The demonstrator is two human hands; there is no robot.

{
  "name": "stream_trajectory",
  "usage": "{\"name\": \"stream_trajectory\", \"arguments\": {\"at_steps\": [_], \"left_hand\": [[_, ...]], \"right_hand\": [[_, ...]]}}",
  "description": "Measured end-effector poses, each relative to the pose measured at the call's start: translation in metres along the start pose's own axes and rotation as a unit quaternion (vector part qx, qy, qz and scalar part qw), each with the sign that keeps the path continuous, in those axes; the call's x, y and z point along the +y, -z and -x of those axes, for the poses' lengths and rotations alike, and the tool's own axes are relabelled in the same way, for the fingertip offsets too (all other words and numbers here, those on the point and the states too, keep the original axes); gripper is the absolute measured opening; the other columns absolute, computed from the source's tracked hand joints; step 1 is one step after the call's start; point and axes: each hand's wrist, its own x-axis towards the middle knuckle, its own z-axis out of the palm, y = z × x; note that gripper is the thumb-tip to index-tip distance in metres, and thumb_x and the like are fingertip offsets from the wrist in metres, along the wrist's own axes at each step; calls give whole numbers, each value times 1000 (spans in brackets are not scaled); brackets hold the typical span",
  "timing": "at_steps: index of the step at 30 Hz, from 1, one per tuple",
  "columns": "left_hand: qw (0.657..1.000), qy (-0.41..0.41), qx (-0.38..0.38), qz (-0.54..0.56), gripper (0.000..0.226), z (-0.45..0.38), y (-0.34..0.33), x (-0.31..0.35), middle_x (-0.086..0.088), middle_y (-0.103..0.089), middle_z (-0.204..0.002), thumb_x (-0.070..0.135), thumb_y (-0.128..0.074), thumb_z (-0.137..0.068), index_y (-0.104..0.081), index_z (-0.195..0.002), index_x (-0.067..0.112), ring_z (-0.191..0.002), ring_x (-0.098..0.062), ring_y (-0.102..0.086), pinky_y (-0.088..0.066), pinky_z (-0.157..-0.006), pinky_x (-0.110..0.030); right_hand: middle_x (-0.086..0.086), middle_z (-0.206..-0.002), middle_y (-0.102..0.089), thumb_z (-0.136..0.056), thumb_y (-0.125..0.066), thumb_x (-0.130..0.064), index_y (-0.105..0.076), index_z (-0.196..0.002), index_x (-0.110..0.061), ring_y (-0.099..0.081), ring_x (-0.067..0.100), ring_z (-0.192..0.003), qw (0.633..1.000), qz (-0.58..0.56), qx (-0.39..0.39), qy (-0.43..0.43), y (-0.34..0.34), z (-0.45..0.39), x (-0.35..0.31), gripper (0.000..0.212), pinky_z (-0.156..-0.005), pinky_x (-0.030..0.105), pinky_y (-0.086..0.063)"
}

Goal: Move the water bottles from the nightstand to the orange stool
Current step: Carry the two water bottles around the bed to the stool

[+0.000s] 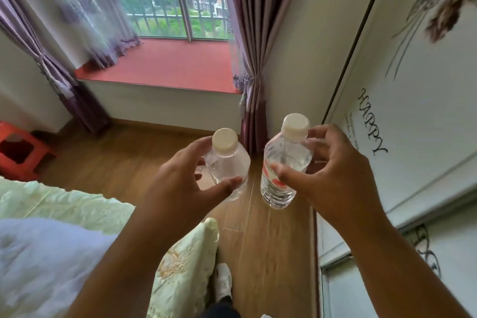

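Two clear water bottles with white caps are held upright above the wooden floor. My left hand (188, 175) grips the unlabelled bottle (229, 162) round its shoulder. My right hand (327, 170) grips the bottle with a red and white label (281, 175), fingers at its neck and thumb on its label. The two bottles stand a little apart, side by side. The orange stool (20, 152) stands on the floor at the far left, by the curtain. The nightstand is out of view.
A bed with a pale green quilt (77, 209) fills the lower left. A white wardrobe door (413, 111) runs along the right. Ahead are a red window seat (165, 67) and purple curtains (250, 59). Wooden floor (124, 157) lies between bed and window.
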Motion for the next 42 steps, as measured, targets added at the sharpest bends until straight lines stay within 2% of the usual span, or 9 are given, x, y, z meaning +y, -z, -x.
{"name": "stream_trajectory", "arguments": {"at_steps": [2, 7, 16, 22, 24, 28, 34, 39, 42], "left_hand": [[1000, -14, -21, 3, 78, -20, -13, 0, 33, -48, -116, 72, -67, -67, -42, -136, 47, -93, 18, -52, -46, -76, -12], [996, -37, -76, 36, 81, -78, -40, -4, 26, -55, -126, 80, -60, -67, -41, -137, 45, -104, 7, -56, -55, -89, -31], [989, -40, -100, 100, 67, -215, -45, -43, 23, -60, -119, 63, -73, -69, -46, -129, 49, -102, 0, -60, -52, -89, -30], [990, -36, -100, 93, 71, -288, -26, -90, 22, -61, -115, 65, -73, -69, -47, -133, 47, -98, 3, -60, -49, -84, -20], [990, -33, -94, 96, 70, -304, -16, -104, 22, -61, -113, 66, -73, -70, -48, -132, 46, -96, 3, -61, -51, -84, -21], [992, -21, -76, 97, 71, -323, 10, -134, 23, -60, -119, 62, -73, -72, -47, -135, 44, -102, 10, -57, -48, -83, -13], [997, 36, -13, 66, 72, -341, 48, -189, 23, -59, -126, 64, -71, -74, -45, -137, 42, -110, 6, -56, -53, -92, -30], [993, 103, 48, 26, 71, -353, 70, -225, 25, -58, -127, 69, -69, -74, -43, -137, 45, -109, 8, -55, -54, -90, -31], [986, 145, 88, 0, 69, -368, 78, -237, 28, -55, -127, 69, -70, -74, -43, -133, 47, -105, 6, -56, -52, -85, -25]], "right_hand": [[-26, -109, -59, -63, -76, -65, -47, -116, -39, -61, -8, -86, 1000, 8, 15, -15, 6, -7, 10, 66, -66, -4, -42], [-17, -119, -66, -56, -64, -77, -50, -119, -35, -66, 1, -93, 996, 64, 47, -51, 14, -36, 37, 77, -71, 6, -48], [-26, -108, -62, -61, -84, -62, -49, -115, -41, -63, -8, -86, 987, 117, 68, -91, -15, -149, 37, 68, -71, 11, -50], [-31, -100, -61, -60, -88, -55, -48, -111, -41, -61, -18, -86, 990, 65, 87, -92, -67, -230, 20, 67, -65, 1, -45], [-28, -102, -66, -60, -89, -54, -49, -111, -38, -63, -17, -88, 991, 50, 84, -87, -83, -250, 13, 67, -69, 5, -48], [-22, -110, -70, -59, -86, -58, -53, -115, -39, -66, -10, -91, 996, 42, 49, -69, -116, -292, -5, 68, -76, 18, -57], [-25, -110, -69, -59, -89, -59, -50, -111, -46, -68, -7, -82, 998, 34, -35, -28, -177, -357, -25, 65, -75, 25, -59], [-25, -107, -67, -60, -90, -57, -53, -113, -43, -67, -12, -82, 993, -6, -115, 26, -230, -413, -36, 66, -70, 14, -56], [-20, -110, -69, -58, -89, -58, -55, -113, -41, -68, -9, -85, 985, -40, -162, 51, -259, -453, -42, 67, -75, 22, -59]]}}
